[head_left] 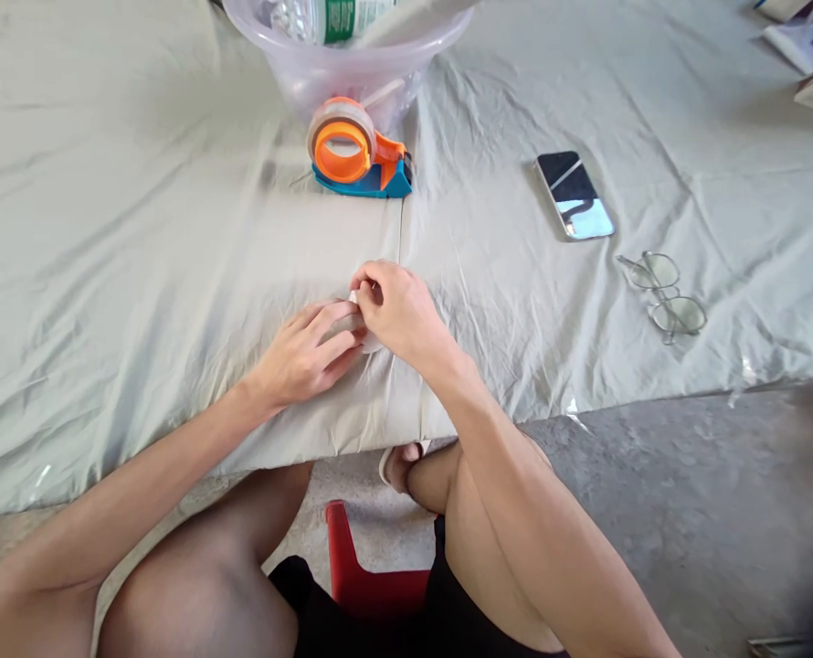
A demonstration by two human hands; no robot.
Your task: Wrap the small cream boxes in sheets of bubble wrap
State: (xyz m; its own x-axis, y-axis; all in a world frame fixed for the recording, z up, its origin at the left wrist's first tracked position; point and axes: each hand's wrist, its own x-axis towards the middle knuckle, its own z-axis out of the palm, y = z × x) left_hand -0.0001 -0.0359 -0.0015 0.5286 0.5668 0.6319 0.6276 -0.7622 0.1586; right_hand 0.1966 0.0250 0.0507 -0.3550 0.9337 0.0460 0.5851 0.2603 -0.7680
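Observation:
My left hand [307,352] lies on the pale green sheet [139,256] near the table's front edge, fingers stretched toward a small pale thing [362,320] that it touches. My right hand [396,306] is curled over the same thing, fingers pinched on it; most of it is hidden and I cannot make out what it is. An orange and blue tape dispenser [358,151] with a roll of clear tape stands farther back, straight beyond my hands.
A clear plastic tub [352,64] holding a water bottle [331,16] stands behind the dispenser. A phone [575,195] and a pair of glasses [663,292] lie to the right. Papers [807,46] sit at the far right corner. A red stool [372,580] shows between my knees.

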